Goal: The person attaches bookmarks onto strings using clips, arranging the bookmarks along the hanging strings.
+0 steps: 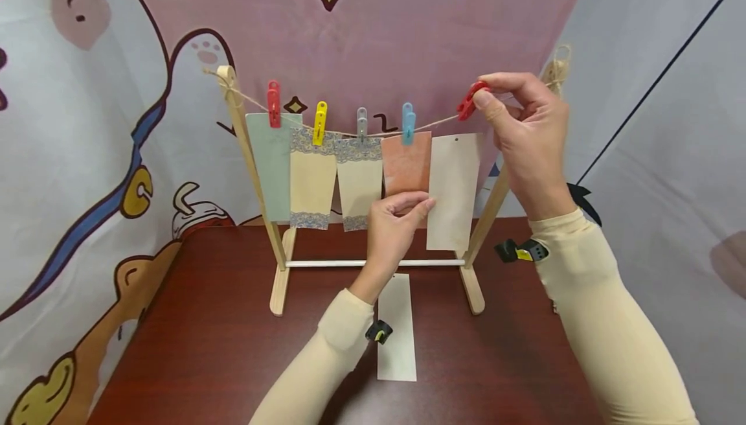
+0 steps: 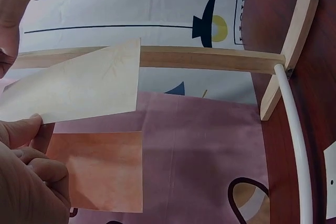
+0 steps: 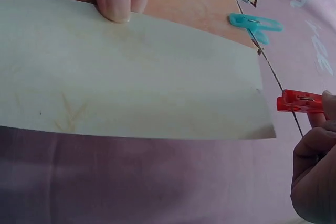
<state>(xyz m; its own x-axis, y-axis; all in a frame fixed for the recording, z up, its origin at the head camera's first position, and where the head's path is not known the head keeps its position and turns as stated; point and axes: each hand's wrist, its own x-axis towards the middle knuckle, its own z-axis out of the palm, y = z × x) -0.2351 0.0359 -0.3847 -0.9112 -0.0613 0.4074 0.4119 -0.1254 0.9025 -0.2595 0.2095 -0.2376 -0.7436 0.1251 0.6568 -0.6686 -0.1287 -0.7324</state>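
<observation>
My left hand pinches the left edge of a cream paper card between thumb and fingers. A small hole shows near the card's top, which hangs just below the twine. At the right end of the twine, my right hand grips a red clothespin by its handles. In the right wrist view the nose of this clothespin overlaps the twine, a little apart from the card's end. Beside the cream card, an orange card hangs from a blue clothespin.
Further left hang two patterned-border cards and a pale green card, on grey, yellow and red clothespins. A wooden stand with a white crossbar holds the twine. Another cream card lies on the dark red table.
</observation>
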